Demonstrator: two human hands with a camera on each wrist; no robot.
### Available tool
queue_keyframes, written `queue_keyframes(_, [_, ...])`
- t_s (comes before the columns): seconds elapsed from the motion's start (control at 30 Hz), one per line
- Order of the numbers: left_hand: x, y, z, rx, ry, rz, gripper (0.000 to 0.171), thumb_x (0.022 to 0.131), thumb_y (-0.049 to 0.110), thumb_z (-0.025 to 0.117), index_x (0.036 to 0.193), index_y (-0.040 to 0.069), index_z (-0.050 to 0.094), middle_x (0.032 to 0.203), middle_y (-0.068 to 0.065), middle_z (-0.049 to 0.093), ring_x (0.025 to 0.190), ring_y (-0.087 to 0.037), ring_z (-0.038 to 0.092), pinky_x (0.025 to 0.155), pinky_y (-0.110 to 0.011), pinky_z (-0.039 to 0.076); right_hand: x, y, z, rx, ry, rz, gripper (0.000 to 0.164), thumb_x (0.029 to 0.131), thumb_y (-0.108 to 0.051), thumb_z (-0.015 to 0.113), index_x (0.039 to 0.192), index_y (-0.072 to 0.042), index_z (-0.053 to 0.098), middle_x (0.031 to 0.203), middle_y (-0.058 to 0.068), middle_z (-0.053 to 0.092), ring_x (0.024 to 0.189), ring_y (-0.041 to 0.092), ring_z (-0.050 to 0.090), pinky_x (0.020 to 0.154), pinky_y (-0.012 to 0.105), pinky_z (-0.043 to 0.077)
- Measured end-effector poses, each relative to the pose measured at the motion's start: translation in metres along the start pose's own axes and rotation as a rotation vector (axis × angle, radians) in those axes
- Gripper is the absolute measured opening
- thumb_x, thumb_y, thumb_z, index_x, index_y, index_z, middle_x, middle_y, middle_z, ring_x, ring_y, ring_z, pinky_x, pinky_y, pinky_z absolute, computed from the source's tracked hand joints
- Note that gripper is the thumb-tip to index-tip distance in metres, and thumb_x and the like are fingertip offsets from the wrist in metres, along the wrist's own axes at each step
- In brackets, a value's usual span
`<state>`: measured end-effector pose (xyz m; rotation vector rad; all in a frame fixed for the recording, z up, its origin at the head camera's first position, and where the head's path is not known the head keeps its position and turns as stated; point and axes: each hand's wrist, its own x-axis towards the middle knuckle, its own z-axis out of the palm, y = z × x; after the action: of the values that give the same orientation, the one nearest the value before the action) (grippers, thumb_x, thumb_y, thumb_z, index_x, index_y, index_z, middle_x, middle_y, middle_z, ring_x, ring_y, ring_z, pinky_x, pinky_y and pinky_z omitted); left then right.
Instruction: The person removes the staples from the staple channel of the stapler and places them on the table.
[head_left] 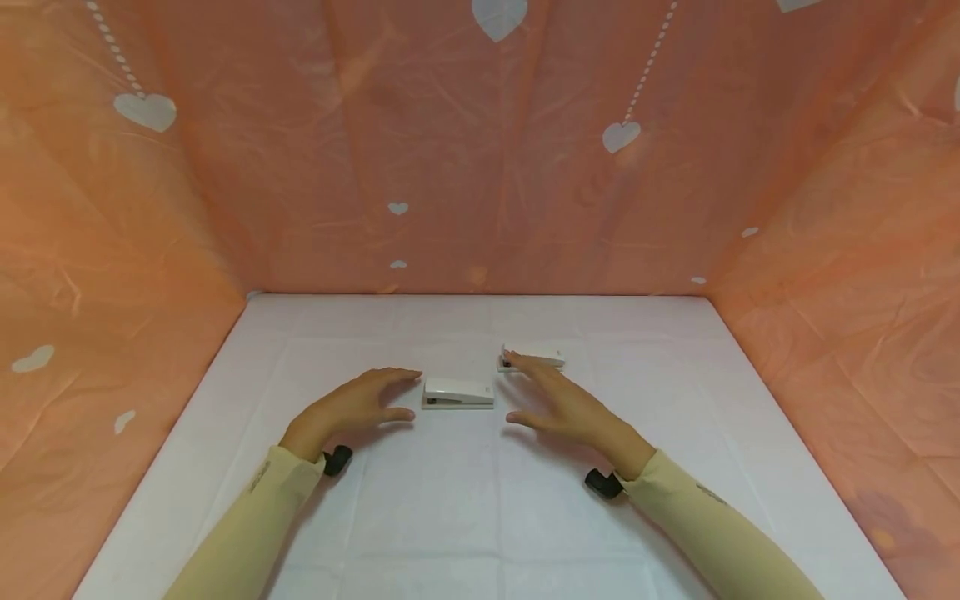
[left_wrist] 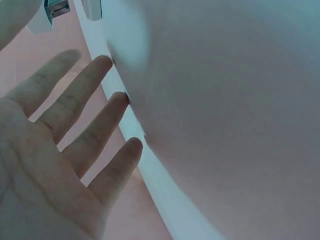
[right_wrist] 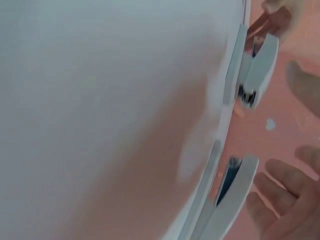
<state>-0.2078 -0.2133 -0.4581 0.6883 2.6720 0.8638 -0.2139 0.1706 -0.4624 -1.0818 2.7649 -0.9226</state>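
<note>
Two white staplers lie on the white table. The nearer stapler (head_left: 459, 392) sits between the hands. Just left of it, the left hand (head_left: 341, 410) is held with thumb and fingers spread apart, holding nothing. In the left wrist view its fingers (left_wrist: 95, 135) are nearly straight. The right hand (head_left: 576, 410) reaches in from the right, also spread and holding nothing. Its fingertips overlap the left end of the farther stapler (head_left: 546, 357) in the head view. Both staplers show their raised top arms in the right wrist view, with that hand's relaxed fingers (right_wrist: 280, 187) close beside one.
A white cloth (head_left: 427, 508) with fold lines covers the table. Orange curtains (head_left: 480, 167) with white hearts enclose the back and both sides. Each wrist carries a small black camera (head_left: 338, 460) at the cuff of a beige sleeve (head_left: 255, 517).
</note>
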Motion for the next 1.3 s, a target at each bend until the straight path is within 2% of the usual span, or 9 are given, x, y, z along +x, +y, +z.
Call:
queue_keyframes(0.13, [0.006,-0.002,0.0,-0.032,0.022,0.028,0.06,0.095,0.027,0.084,0.147,0.007,0.063,0.15,-0.014,0.062,0.145,-0.041,0.05,0.121,-0.061,0.036,0.008,-0.005,0.006,0.013,-0.007,-0.002,0.097,0.096,-0.042,0.083,0.172,-0.02,0.026,0.173,0.003,0.036,0.158,0.025,0.037,0.124,0.052,0.037])
queue_keyframes(0.33, [0.014,0.0,0.003,-0.014,0.073,0.078,0.048,0.092,0.02,0.087,0.135,0.005,0.07,0.136,-0.012,0.071,0.134,-0.041,0.059,0.116,-0.063,0.04,0.023,-0.015,0.014,0.064,-0.019,-0.023,0.09,0.096,-0.034,0.084,0.168,-0.012,0.035,0.169,0.008,0.042,0.156,0.031,0.041,0.124,0.053,0.037])
queue_keyframes(0.53, [0.016,0.004,0.009,-0.01,0.117,0.001,0.044,0.091,0.021,0.088,0.131,0.008,0.073,0.133,-0.012,0.072,0.136,-0.045,0.054,0.118,-0.066,0.036,0.038,-0.021,0.022,0.068,-0.01,-0.073,0.077,0.096,-0.026,0.085,0.158,0.0,0.047,0.16,0.014,0.054,0.149,0.035,0.049,0.122,0.052,0.04])
queue_keyframes(0.7, [0.017,0.007,0.012,0.016,0.14,-0.051,0.042,0.09,0.024,0.089,0.127,0.01,0.076,0.133,-0.011,0.072,0.133,-0.043,0.054,0.115,-0.064,0.04,0.049,-0.026,0.029,0.028,-0.008,-0.099,0.065,0.095,-0.022,0.085,0.148,0.003,0.058,0.147,0.017,0.064,0.136,0.034,0.061,0.115,0.048,0.048])
queue_keyframes(0.83, [0.018,0.009,0.014,0.038,0.154,-0.053,0.04,0.088,0.025,0.09,0.123,0.01,0.077,0.132,-0.012,0.072,0.13,-0.044,0.055,0.112,-0.063,0.043,0.058,-0.031,0.034,-0.006,-0.003,-0.133,0.057,0.095,-0.021,0.085,0.142,0.005,0.063,0.134,0.018,0.069,0.121,0.032,0.067,0.107,0.045,0.053])
queue_keyframes(0.97, [0.019,0.009,0.016,0.048,0.168,-0.064,0.04,0.087,0.027,0.091,0.121,0.012,0.078,0.132,-0.012,0.071,0.13,-0.044,0.054,0.109,-0.064,0.044,0.067,-0.035,0.038,-0.049,-0.005,-0.157,0.05,0.096,-0.019,0.083,0.136,0.005,0.068,0.128,0.016,0.072,0.117,0.031,0.067,0.106,0.045,0.052])
queue_keyframes(1.13, [0.021,0.009,0.018,0.066,0.191,-0.098,0.04,0.086,0.03,0.092,0.121,0.015,0.078,0.134,-0.009,0.07,0.13,-0.042,0.054,0.108,-0.064,0.046,0.077,-0.04,0.042,-0.132,-0.013,-0.158,0.043,0.098,-0.024,0.082,0.132,0.0,0.073,0.127,0.012,0.073,0.113,0.029,0.063,0.102,0.045,0.05])
queue_keyframes(1.3, [0.022,0.011,0.02,0.076,0.216,-0.097,0.038,0.085,0.029,0.093,0.117,0.015,0.078,0.132,-0.01,0.07,0.131,-0.044,0.054,0.108,-0.064,0.045,0.084,-0.044,0.046,-0.112,-0.032,-0.115,0.039,0.099,-0.023,0.081,0.132,-0.003,0.074,0.124,0.011,0.074,0.109,0.028,0.062,0.098,0.043,0.052])
